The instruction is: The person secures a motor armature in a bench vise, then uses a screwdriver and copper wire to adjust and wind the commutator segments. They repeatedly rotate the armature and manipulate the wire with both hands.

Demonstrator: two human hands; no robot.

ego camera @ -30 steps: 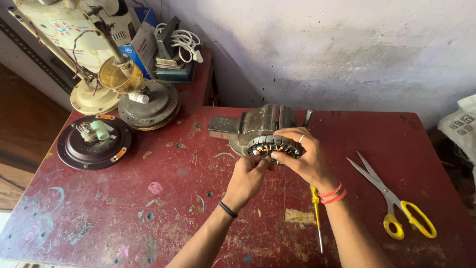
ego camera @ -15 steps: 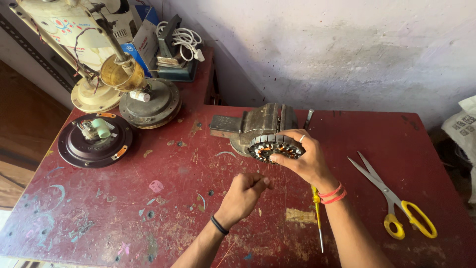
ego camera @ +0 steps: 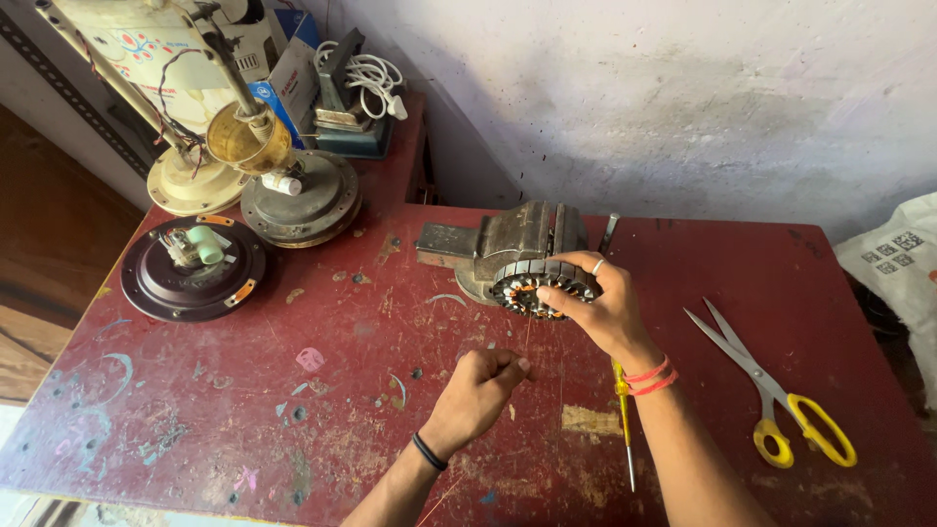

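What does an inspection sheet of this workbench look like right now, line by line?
Surface: red table, paint scratched and chipped.
Job's things: wound stator at a bench vise.
Clutter: yellow scissors, yellow screwdriver, dark fan cover, two more fan parts.
Hands: right hand grips the stator; left hand closed, apart from it, pinching something too thin to tell.
Cables: white coiled cord.
Surroundings: stained wall, white bag.

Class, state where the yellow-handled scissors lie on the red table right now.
In the head view, the yellow-handled scissors lie on the red table at its right side, just right of the right hand and the yellow screwdriver.
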